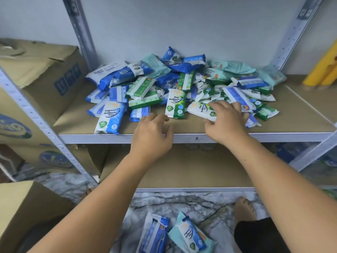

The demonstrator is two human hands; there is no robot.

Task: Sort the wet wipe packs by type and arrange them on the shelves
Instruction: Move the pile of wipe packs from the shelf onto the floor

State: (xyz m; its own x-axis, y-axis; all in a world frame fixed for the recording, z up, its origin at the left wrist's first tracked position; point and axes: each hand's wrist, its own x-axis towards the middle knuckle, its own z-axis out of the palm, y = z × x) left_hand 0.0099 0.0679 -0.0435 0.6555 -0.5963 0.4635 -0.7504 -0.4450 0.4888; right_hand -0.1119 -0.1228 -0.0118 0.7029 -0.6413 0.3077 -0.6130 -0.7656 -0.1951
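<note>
Sorting stage: wet wipe packs (182, 79) heaped unsorted at 12 o'clock on the shelf (300, 121); right hand (226, 119), grip spread, presses a pine pack (198, 108); left hand (153, 134) empty, loosely curled; next move probably calls for lifting one type clear.

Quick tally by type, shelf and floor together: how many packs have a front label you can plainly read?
Pine Antibacterial packs: 2
Fragrance Free Antibacterial packs: 2
Total: 4
The rest of the pile is too jumbled or blurred to count.
</note>
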